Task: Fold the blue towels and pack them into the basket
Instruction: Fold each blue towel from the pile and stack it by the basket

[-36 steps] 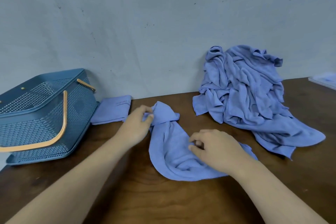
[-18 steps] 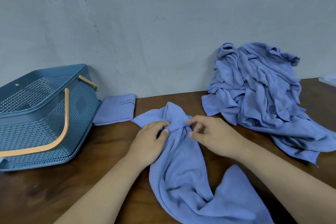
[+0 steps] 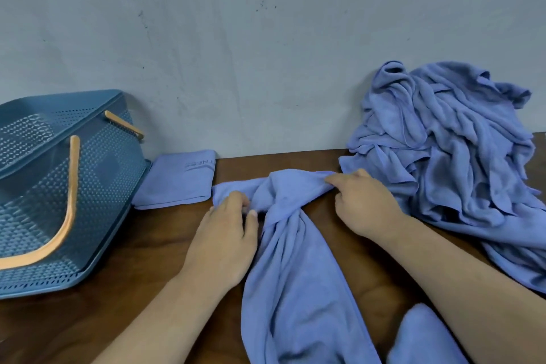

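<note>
A crumpled blue towel (image 3: 295, 269) lies lengthwise on the brown table in front of me, bunched near its far end. My left hand (image 3: 224, 239) pinches the towel's far left part. My right hand (image 3: 363, 201) pinches its far right corner, pulled out to the right. A folded blue towel (image 3: 177, 180) lies flat by the wall, beside the blue plastic basket (image 3: 97, 186) at the left. The basket has orange handles, and what I see of its inside is bare.
A heap of several unfolded blue towels (image 3: 449, 151) leans against the grey wall at the right and spills toward the table's right edge. Bare brown tabletop (image 3: 133, 298) lies between the basket and my left arm.
My hands went to the towel's far end and have drawn apart, spreading that edge sideways. The towel now stretches toward me. The view has shifted left and down.
</note>
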{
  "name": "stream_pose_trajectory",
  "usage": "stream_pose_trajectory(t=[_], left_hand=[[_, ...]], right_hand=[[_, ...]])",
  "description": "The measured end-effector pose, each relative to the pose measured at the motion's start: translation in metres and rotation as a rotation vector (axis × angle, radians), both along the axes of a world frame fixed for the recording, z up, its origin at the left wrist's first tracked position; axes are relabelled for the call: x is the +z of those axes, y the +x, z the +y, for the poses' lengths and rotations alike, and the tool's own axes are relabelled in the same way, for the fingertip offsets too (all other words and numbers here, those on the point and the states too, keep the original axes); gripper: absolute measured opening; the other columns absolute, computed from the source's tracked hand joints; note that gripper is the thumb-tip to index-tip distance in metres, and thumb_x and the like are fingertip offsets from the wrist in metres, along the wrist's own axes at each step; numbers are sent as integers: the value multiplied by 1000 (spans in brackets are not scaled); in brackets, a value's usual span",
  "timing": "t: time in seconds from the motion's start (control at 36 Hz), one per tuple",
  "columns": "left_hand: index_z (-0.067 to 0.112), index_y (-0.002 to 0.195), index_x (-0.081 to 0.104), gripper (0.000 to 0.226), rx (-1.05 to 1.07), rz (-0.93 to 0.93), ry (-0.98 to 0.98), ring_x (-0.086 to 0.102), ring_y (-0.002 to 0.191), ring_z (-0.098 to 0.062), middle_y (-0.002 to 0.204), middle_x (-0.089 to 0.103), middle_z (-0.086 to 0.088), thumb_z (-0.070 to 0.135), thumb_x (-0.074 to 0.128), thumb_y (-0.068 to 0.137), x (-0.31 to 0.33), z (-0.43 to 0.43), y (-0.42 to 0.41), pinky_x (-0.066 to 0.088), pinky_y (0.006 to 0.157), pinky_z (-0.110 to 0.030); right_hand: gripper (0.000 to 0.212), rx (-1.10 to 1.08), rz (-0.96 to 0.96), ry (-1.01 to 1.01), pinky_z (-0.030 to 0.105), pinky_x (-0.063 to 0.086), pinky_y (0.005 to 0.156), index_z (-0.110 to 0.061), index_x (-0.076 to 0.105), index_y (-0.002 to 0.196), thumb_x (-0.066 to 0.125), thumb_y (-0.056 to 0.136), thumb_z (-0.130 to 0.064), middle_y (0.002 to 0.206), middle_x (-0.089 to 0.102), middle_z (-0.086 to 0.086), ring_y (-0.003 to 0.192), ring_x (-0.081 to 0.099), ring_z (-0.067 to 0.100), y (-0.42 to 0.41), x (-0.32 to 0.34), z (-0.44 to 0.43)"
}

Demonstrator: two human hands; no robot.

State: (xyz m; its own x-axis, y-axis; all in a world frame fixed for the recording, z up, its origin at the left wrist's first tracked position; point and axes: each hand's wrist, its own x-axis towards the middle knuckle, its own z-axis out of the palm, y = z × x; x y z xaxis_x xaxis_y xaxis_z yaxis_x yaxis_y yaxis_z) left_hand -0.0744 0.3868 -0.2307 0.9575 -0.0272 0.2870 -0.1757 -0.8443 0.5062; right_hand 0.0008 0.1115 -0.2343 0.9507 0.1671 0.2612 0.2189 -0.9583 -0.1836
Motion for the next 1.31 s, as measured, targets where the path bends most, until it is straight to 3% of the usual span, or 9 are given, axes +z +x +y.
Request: stream_pose_trajectory(t=[0.11, 0.28, 0.42, 0.56, 0.78, 0.92, 1.03, 1.14, 1.31], left_hand=[[26, 141, 48, 34, 78, 32, 146, 47, 141, -14, 141, 59, 8, 34, 37, 110, -7, -2, 1, 25, 126, -40], [34, 144, 49, 39, 35, 62, 153, 41, 145, -11, 149, 53, 13, 25, 43, 106, -10, 0, 3, 25, 126, -42], [37, 147, 50, 42, 7, 83, 152, 44, 139, -11, 148, 54, 17, 27, 42, 106, -10, 0, 6, 31, 121, -41], [39, 150, 48, 45, -5, 98, 175, 36, 150, -10, 159, 46, 19, 28, 40, 107, -13, 3, 8, 29, 124, -45], [46, 155, 42, 46, 98, 141, 197, 15, 159, -6, 166, 32, 24, 38, 33, 110, -3, -2, 0, 12, 131, -44], [45, 158, 37, 47, 125, 124, 235, 6, 161, -7, 170, 24, 22, 42, 29, 111, -2, -7, -3, 9, 131, -45], [39, 157, 41, 49, 113, 13, 305, 11, 162, -14, 171, 26, 16, 43, 34, 109, -8, -7, -2, 14, 131, -45], [33, 153, 48, 52, -173, -128, 215, 32, 155, -12, 161, 44, 16, 32, 41, 102, -10, -10, 0, 31, 125, -40], [56, 162, 15, 59, -461, 101, 226, 3, 157, 9, 165, 19, 40, 29, 34, 113, -8, -17, -5, 0, 132, -37]], right_hand=[[58, 50, -42, 50, 49, 50, 100, -19, 52, 152, 51, 95, -7, 151, 56, 4, 130, 50, 32, 0, -6, -2], [49, 375, -195, 242, 40, 50, 91, -26, 67, 130, 52, 87, -8, 125, 61, -11, 104, 52, 17, -15, 10, 19], [52, 621, -78, 197, 31, 43, 94, -38, 62, 142, 56, 94, -18, 126, 54, -22, 103, 45, 5, -28, 15, 37], [25, 572, -212, 61, 38, 45, 81, -37, 74, 122, 59, 103, -29, 109, 60, -17, 95, 45, 10, -22, 13, 40], [21, 423, -154, -155, 42, 45, 80, -42, 77, 99, 70, 90, -24, 100, 71, -19, 94, 59, 17, 0, 41, -7], [33, 184, -200, -301, 39, 37, 69, -39, 74, 74, 83, 71, -8, 72, 40, -13, 69, 50, 23, 8, 43, -29], [33, 261, -124, -186, 42, 43, 84, -34, 74, 102, 61, 88, -8, 108, 65, -10, 100, 58, 23, 3, 43, -10], [53, 481, 105, 83, 32, 45, 91, -38, 74, 113, 54, 82, 1, 114, 65, -23, 108, 50, 9, -13, 61, 6], [32, 575, 291, -47, 33, 52, 93, -42, 72, 122, 64, 97, -22, 113, 71, -25, 106, 59, 3, -23, 69, 17]])
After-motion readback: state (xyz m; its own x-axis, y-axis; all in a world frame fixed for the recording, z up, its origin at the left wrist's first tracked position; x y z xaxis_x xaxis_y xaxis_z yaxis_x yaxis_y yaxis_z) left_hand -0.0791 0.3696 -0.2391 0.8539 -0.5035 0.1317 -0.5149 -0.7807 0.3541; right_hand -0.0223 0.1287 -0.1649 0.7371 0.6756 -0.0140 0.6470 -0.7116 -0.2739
